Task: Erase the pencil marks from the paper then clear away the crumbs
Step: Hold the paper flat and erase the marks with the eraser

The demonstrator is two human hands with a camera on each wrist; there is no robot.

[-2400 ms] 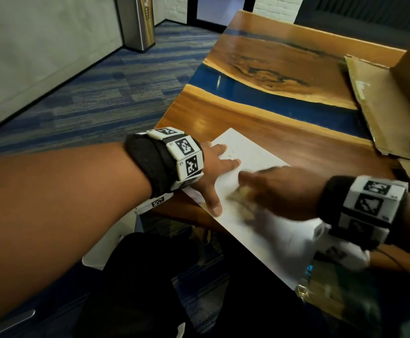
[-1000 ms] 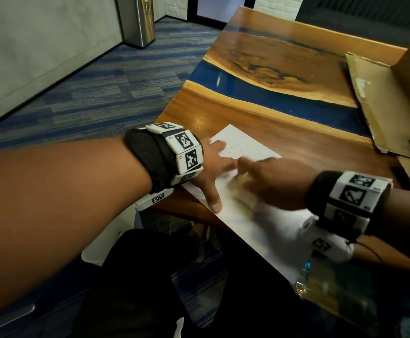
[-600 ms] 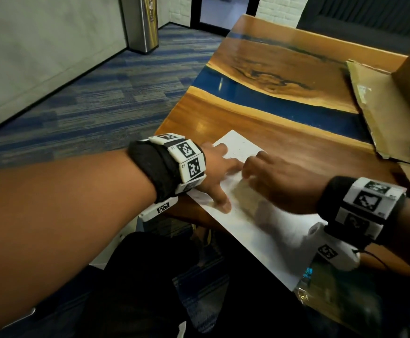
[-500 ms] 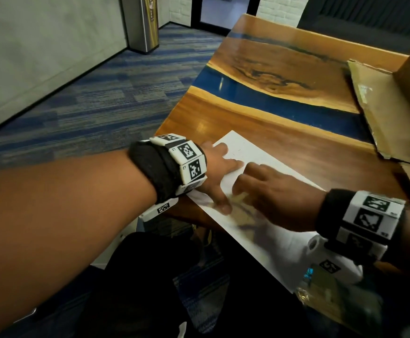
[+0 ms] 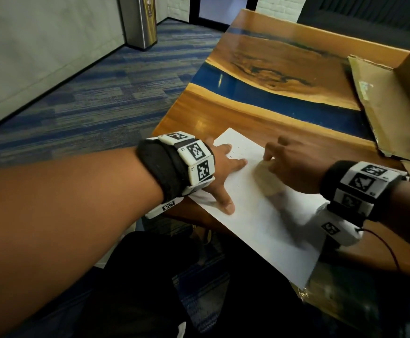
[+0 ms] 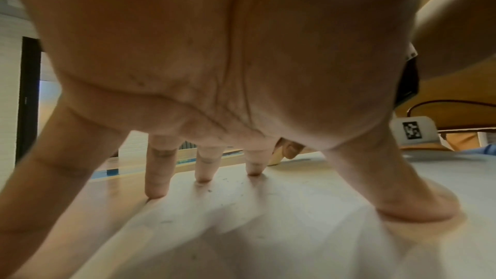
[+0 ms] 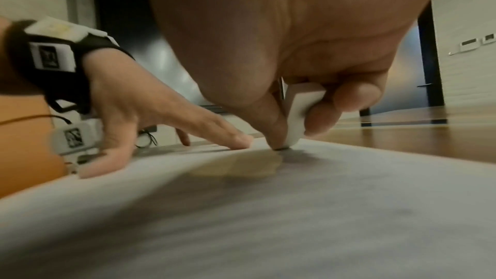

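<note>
head view:
paper (image 5: 260, 215): white sheet laid askew on the near edge of the wooden table (image 5: 260, 113), one corner overhanging the edge.
left hand (image 5: 219, 172): spread flat, fingers straight, pressed on the sheet's left part; nothing gripped. Judged as a brace so the sheet is not dragged by rubbing.
right hand (image 5: 287, 164): fingers curled down onto the sheet's far part; what is held is hidden from this view.
pencil marks (image 5: 233, 152): a few faint strokes seen near the far corner, between the two hands; erasing judged unfinished.
cardboard (image 5: 379, 106): flattened piece lying at the table's right, well apart from the sheet.

left wrist view:
left fingertips (image 6: 157, 190): planted on the sheet, thumb splayed wide for a broad hold.
crumbs (image 6: 222, 180): small dark specks scattered by the fingertips; not yet cleared.

right wrist view:
eraser (image 7: 296, 118): white block pinched between thumb and fingers of the right hand, held upright on its corner, tip touching the paper just beside the left fingertips. Edge contact judged chosen for small strokes.
</note>
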